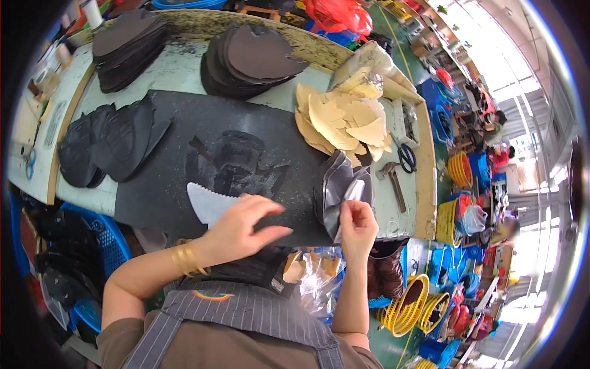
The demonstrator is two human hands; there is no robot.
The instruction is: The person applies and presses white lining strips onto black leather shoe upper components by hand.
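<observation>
My left hand (249, 227) hovers over the black mat (166, 200), thumb and fingers apart. Partly beneath its fingers lies a pale grey-white piece (210, 203) with a zigzag edge. At the mat's right side my right hand (358, 227) pinches the edge of a shiny dark sheet piece (351, 192), which bends up from a stack of dark pieces (329, 183). Just beyond that stack is a heap of tan cut pieces (345, 120) with zigzag edges. Dark smears mark the mat's middle.
Stacks of dark, rounded cut pieces (258, 52) stand at the back; black moulded pieces (126, 141) lie at left. Scissors (405, 158) and a hammer (396, 187) rest at right, inside the raised table rim (425, 200). A blue basket (110, 240) stands below left.
</observation>
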